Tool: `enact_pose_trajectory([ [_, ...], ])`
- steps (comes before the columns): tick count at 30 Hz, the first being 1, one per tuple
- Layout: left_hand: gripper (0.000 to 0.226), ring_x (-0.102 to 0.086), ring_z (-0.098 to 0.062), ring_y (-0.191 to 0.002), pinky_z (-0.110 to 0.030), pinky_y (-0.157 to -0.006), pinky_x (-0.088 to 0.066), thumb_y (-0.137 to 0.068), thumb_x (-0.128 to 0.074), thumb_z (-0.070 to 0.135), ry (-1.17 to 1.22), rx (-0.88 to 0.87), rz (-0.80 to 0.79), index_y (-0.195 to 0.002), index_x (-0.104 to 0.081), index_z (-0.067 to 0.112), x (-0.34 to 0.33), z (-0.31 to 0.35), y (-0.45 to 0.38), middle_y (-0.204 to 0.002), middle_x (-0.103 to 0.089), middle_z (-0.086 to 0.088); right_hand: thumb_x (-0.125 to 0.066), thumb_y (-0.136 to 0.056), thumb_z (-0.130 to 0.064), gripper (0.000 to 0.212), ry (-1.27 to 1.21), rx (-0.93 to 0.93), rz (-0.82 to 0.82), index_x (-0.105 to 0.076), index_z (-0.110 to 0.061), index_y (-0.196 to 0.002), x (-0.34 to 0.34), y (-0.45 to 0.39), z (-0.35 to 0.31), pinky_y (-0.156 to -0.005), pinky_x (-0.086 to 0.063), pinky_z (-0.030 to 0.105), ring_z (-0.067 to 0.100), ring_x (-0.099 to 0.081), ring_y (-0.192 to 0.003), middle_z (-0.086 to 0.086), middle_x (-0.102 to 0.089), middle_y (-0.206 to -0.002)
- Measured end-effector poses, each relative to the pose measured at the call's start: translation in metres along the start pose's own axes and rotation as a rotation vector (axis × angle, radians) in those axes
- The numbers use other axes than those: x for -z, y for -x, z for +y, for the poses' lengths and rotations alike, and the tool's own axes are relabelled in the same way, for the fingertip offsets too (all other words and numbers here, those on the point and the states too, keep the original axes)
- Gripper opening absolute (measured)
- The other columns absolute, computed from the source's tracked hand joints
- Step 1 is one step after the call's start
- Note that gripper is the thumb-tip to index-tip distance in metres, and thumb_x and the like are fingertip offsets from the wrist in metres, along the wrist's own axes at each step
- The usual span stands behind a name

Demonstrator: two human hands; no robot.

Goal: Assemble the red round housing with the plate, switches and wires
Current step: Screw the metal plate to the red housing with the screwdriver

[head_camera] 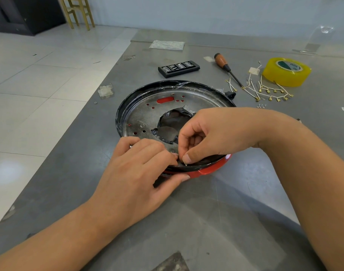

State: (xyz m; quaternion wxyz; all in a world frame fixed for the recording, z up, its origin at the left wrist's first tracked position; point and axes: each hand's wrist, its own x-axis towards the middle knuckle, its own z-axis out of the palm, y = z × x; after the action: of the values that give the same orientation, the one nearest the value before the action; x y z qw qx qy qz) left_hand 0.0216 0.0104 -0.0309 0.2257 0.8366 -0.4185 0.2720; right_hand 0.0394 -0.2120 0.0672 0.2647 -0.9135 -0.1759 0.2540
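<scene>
the left hand (145, 169) grips the red housing (206, 170) rim to steady it, while the right hand (208, 133) fingers pinch a small screw (185, 163) over the plate (147, 114) edge, likely to seat it.

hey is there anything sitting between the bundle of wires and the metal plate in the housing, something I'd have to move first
One thing: a small black plug-like part lies on the table just outside the red round housing's far-right rim, between the wires and the metal plate. The screwdriver's tip also reaches in among the wires. Nothing else visible blocks the way.
</scene>
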Motion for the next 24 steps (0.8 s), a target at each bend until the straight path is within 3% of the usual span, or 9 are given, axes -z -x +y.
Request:
enact_pose_trajectory([
  [16, 0.030, -0.073, -0.020, -0.094, -0.044, -0.087, -0.047, -0.098, -0.067, 0.047, -0.008, 0.005, 0.007, -0.098, -0.076, 0.019, 0.003, 0.004, -0.001, -0.096, -0.074, 0.006, -0.073, -0.093, -0.030, 0.003, 0.012, 0.000, 0.023, -0.075, -0.030, -0.095, 0.000, 0.001, 0.001, -0.068, -0.048, 0.007, -0.002, -0.068, -0.074, -0.017, -0.074, -0.081],
  [19, 0.031, -0.072, -0.020, -0.095, -0.044, -0.088, -0.047, -0.098, -0.066, 0.047, -0.015, 0.000, 0.009, -0.104, -0.077, 0.020, 0.002, 0.003, 0.000, -0.096, -0.073, 0.006, -0.070, -0.096, -0.026, 0.008, -0.099, 0.007, 0.130, -0.073, -0.022, -0.101, 0.002, 0.006, 0.001, -0.073, -0.056, 0.014, 0.004, -0.072, -0.075, -0.009, -0.076, -0.083],
  [24, 0.030, -0.069, -0.018, -0.095, -0.043, -0.089, -0.046, -0.099, -0.064, 0.050, -0.031, -0.017, 0.003, -0.113, -0.079, 0.027, 0.001, 0.005, 0.000, -0.096, -0.070, 0.008, -0.067, -0.096, -0.031, 0.006, -0.091, -0.026, 0.436, -0.072, -0.028, -0.098, 0.010, 0.025, 0.012, -0.077, -0.058, 0.023, 0.004, -0.073, -0.080, -0.011, -0.077, -0.087],
])
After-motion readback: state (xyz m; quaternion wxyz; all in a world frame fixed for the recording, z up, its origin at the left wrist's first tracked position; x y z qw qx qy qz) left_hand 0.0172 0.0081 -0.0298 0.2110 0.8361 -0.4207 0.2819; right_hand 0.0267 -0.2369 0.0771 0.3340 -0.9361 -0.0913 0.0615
